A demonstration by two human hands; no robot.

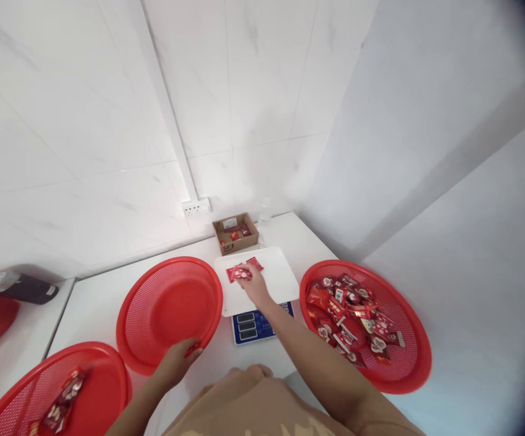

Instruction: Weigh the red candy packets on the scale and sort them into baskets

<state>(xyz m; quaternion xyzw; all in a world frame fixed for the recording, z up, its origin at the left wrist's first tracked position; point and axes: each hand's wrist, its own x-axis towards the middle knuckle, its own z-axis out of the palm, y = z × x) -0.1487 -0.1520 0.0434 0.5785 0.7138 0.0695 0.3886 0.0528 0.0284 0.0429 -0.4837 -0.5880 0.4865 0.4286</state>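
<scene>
Over the white tray (275,280) of a weighing scale, my right hand (252,283) pinches a red candy packet with white dots (240,274). Another red packet (255,263) lies on the tray just beyond my fingers. Below the tray shows the scale's blue panel (266,330) with its dark displays. My left hand (178,362) is closed on the near rim of a red plastic basket (171,303), which has nothing inside. To the right, a second red basket (414,357) holds many red wrapped sweets (346,315).
A third red basket (103,375) at lower left contains a few wrapped packets (65,402). Behind the scale stands a small cardboard box (239,243) with some sweets. A dark bottle (23,287) lies at far left. The wall carries a socket (196,207).
</scene>
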